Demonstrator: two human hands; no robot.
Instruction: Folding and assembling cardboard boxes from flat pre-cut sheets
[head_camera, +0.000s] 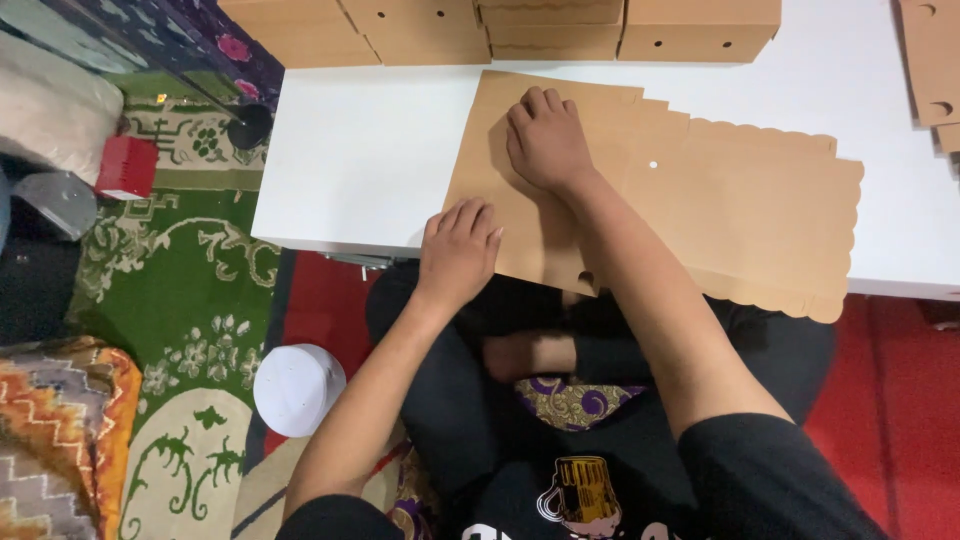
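A flat brown cardboard box blank (740, 200) with scalloped edges lies on the low white table (350, 160). Its near edge hangs over the table's front. My right hand (545, 140) presses palm down on the blank's left part, fingers pointing away from me. My left hand (458, 250) rests with curled fingers on the blank's near left corner at the table's front edge. Neither hand holds anything lifted.
Several folded brown cardboard boxes (500, 30) line the table's far edge. More flat blanks (935, 70) lie at the far right. On the patterned green rug to the left sit a white cap (298, 388) and a red box (127, 167). My crossed legs are under the table.
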